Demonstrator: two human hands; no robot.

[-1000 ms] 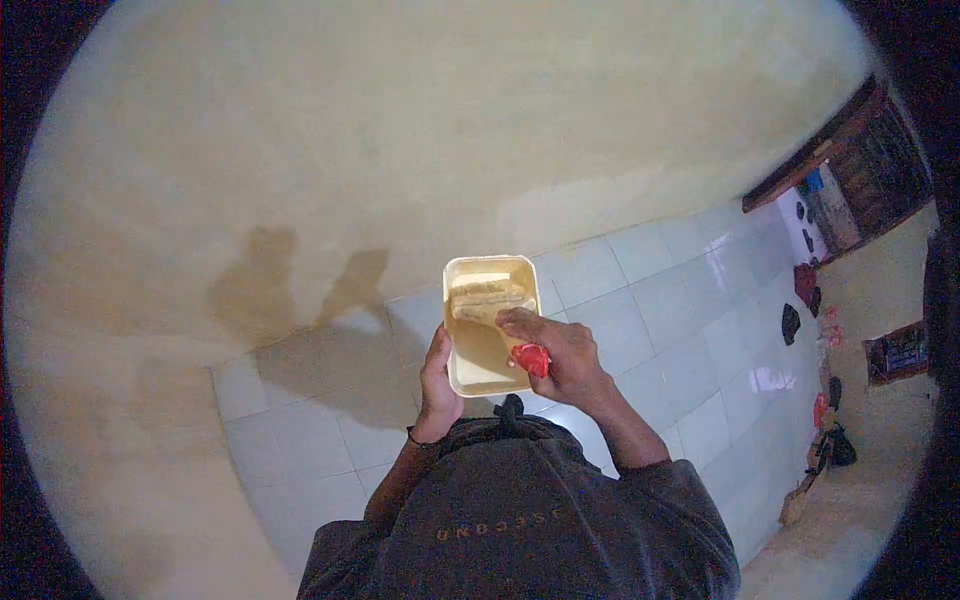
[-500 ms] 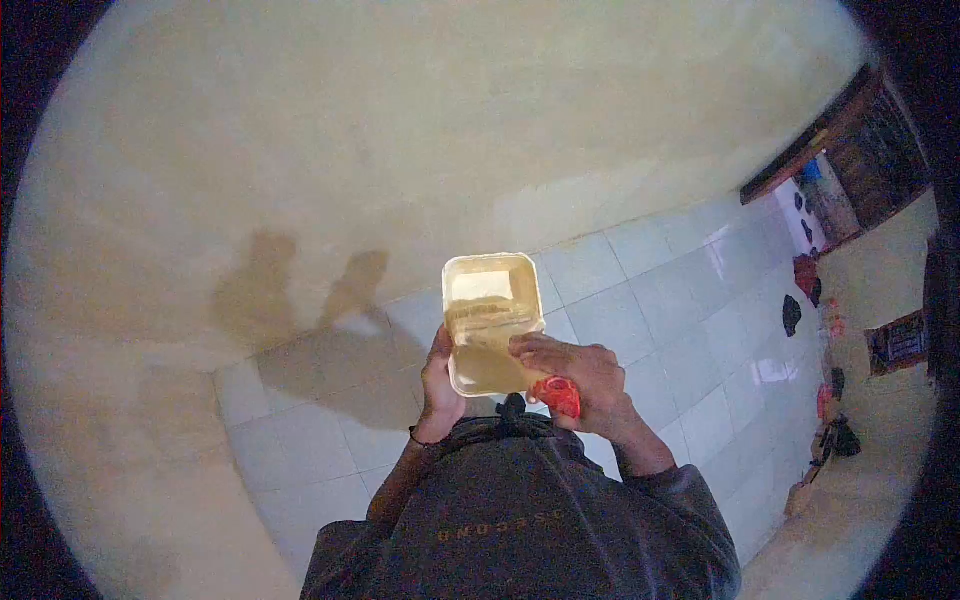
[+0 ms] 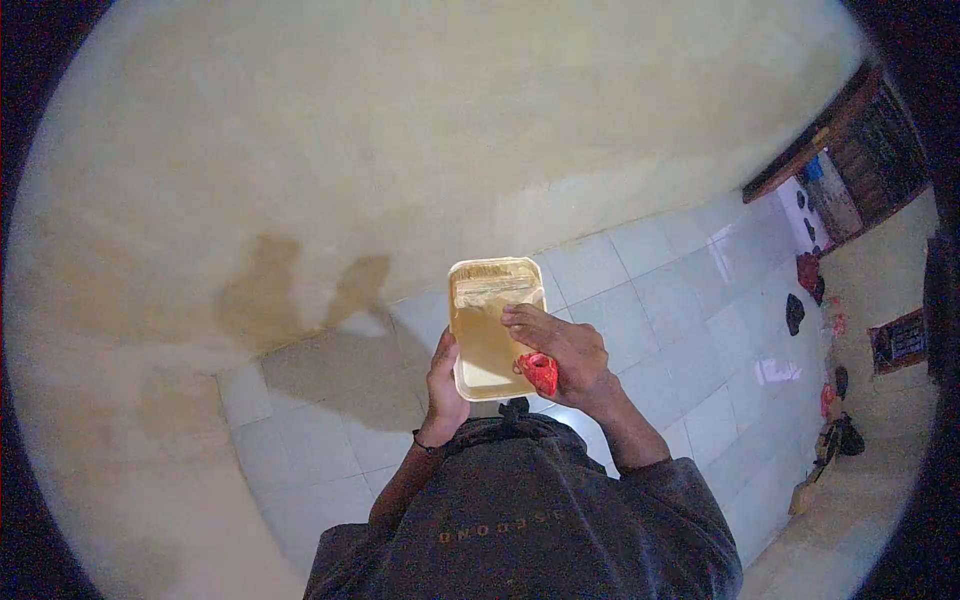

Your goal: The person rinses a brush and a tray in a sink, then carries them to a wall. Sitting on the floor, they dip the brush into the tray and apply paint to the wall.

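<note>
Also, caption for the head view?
Head view: left hand holds a cream tray, right hand holding a wide brush over it.

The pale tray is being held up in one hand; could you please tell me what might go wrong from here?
The left hand grips the tray at one side, so pressure from the red-handled tool might tip it. Anything loose inside could then drop onto the tiled floor.
</note>
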